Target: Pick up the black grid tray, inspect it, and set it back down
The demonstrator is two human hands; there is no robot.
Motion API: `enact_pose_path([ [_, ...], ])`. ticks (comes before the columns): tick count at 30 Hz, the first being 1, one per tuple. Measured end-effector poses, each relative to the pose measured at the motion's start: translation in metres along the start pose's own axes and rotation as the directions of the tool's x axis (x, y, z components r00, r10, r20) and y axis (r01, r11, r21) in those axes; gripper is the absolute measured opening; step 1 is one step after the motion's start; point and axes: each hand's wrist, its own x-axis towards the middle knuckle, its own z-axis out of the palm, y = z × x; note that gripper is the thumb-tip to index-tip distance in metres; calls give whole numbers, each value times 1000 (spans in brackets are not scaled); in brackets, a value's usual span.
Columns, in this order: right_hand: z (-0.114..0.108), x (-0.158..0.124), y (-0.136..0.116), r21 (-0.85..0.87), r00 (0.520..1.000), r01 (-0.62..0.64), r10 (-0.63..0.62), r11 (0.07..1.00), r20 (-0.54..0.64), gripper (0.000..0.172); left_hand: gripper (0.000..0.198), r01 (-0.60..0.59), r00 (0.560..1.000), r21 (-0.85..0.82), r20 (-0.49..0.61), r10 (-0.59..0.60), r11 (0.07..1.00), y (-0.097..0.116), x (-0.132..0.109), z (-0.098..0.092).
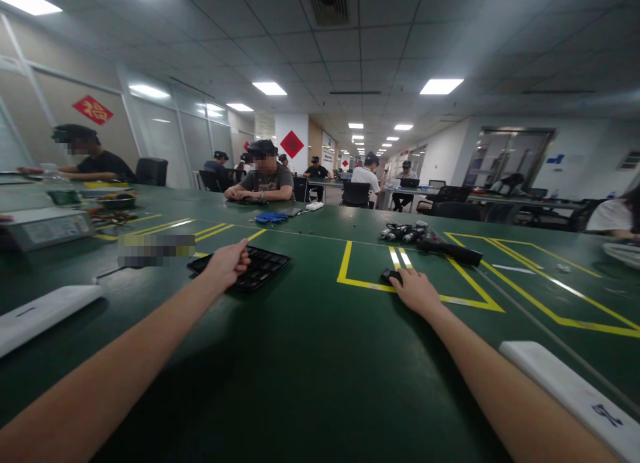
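Observation:
My left hand [229, 264] is closed in a pinch above a black compartmented tray [265, 268]; what the fingers hold, if anything, is too small to make out. The tray lies flat on the green table [300, 356], partly hidden behind that hand. Farther right, my right hand [416, 291] grips a small black block-like object [388, 275] at the near edge of a yellow tape frame [367, 286]. Its exact kind does not show.
Black cables with silvery connectors [407, 232] and a black tube-like object [457, 252] lie beyond my right hand. White numbered bars [45, 316] flank both forearms. A blue item [271, 218] lies toward the far edge, where a person [265, 176] sits.

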Motion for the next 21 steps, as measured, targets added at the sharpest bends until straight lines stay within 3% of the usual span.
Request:
enact_pose_path([
  [3, 2, 2, 2, 1, 1000, 11, -11, 1000, -7, 49, 35, 15, 1000, 243, -24, -10, 970, -11, 15, -29],
  [5, 4, 2, 2, -7, 999, 26, -27, 1000, -22, 48, 38, 11, 1000, 399, -5, -10, 917, -19, 20, -38],
  [13, 3, 4, -12, 168, 999, 29, -25, 985, -23, 37, 34, -82, 996, 740, 89, 24, 668, -28, 24, -28],
  [15, 1, 3, -23, 209, 998, 64, -63, 976, -15, 38, 41, -136, 990, 745, 126, 62, 653, -24, 15, -20],
  [17, -1, -1, -39, 337, 994, 99, -106, 936, 3, 39, 44, -211, 977, 656, 168, 132, 724, -18, 2, -5],
  [19, -4, -9, -57, 540, 988, 108, -152, 835, 37, 40, 43, -298, 953, 502, 200, 226, 812, -9, -17, 17],
  [21, -5, -18, -74, 739, 972, 110, -226, 665, 59, 43, 41, -371, 921, 314, 247, 303, 874, -1, -40, 40],
])
